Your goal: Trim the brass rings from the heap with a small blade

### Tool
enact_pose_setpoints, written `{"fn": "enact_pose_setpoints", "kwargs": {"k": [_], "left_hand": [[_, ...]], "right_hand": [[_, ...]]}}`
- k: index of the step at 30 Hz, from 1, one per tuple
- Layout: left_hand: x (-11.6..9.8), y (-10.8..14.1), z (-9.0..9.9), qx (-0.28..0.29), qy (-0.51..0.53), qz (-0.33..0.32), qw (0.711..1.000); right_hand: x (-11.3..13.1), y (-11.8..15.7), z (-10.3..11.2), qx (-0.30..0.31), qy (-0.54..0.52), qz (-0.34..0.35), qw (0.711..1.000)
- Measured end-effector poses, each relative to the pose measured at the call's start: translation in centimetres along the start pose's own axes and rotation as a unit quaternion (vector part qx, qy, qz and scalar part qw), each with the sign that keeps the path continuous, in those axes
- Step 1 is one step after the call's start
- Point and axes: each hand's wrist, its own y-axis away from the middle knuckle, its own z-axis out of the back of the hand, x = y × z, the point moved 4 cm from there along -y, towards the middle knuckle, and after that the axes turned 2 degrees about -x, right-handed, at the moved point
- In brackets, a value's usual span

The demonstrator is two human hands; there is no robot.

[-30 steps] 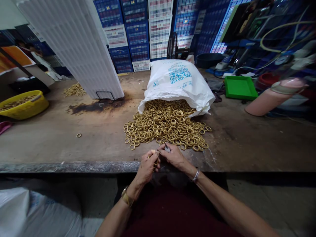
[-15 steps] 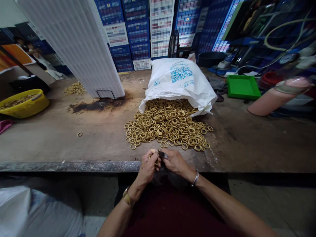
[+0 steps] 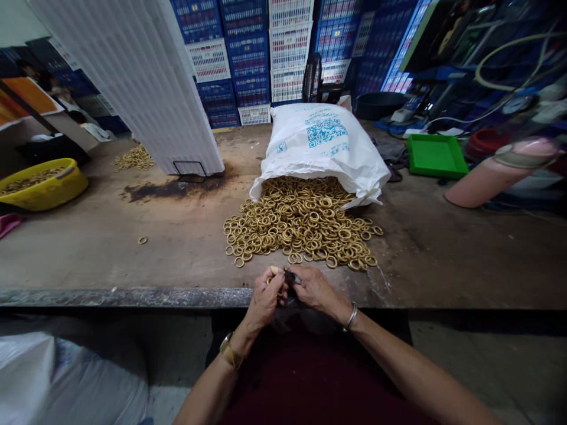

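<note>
Several gold rings (image 3: 305, 227) spill from the mouth of a white sack (image 3: 328, 141) onto the wooden table. Just in front of the heap, at the table's front edge, my left hand (image 3: 267, 293) is closed round gold rings. Touching or nearly touching it, my right hand (image 3: 315, 289) is closed on a small dark tool (image 3: 292, 277), whose tip points at the rings in my left hand. The tool's exact shape is hidden by my fingers. One loose ring (image 3: 142, 240) lies apart on the left of the table.
On the left stand a yellow basin (image 3: 48, 188) of rings, a smaller ring pile (image 3: 135, 158) and a tall white panel (image 3: 150, 88). A green tray (image 3: 436, 156) and a pink bottle (image 3: 478, 180) are on the right. Crates (image 3: 245, 56) are stacked behind.
Both hands stay in almost the same place, with the rings in my left hand slightly shifted. In the far left background, a person has moved.
</note>
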Motion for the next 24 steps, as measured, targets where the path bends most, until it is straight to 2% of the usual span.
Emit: {"fn": "enact_pose_setpoints", "kwargs": {"k": [4,7,10,13,17,19,22,24], "left_hand": [[-0.8,1.2,-0.4,0.024,0.016,0.017,0.999],[-1.1,3.1,-1.2,0.108,0.021,0.072,0.991],[0.2,4.9,-0.7,0.164,-0.009,0.149,0.975],[3.3,5.6,1.3,0.132,-0.068,0.211,0.966],[8.3,5.1,3.6,0.055,-0.070,0.271,0.959],[10.0,4.1,4.1,-0.015,-0.068,0.250,0.966],[11.3,2.8,3.3,-0.039,-0.061,0.201,0.977],[11.1,2.0,2.4,-0.038,-0.041,0.142,0.988]], "right_hand": [[-0.5,-0.4,0.5,0.002,0.064,-0.040,0.997],[-1.3,-0.6,1.2,-0.030,0.100,-0.063,0.993],[-2.1,-0.7,1.6,-0.072,0.103,-0.079,0.989],[-2.5,-0.9,1.8,-0.102,0.105,-0.116,0.982],[-2.0,-1.5,1.7,-0.080,0.146,-0.138,0.976],[-1.6,-1.9,1.6,-0.064,0.172,-0.143,0.973],[-1.4,-2.4,1.5,-0.058,0.192,-0.136,0.970],[-1.5,-2.5,1.5,-0.059,0.193,-0.136,0.970]]}}
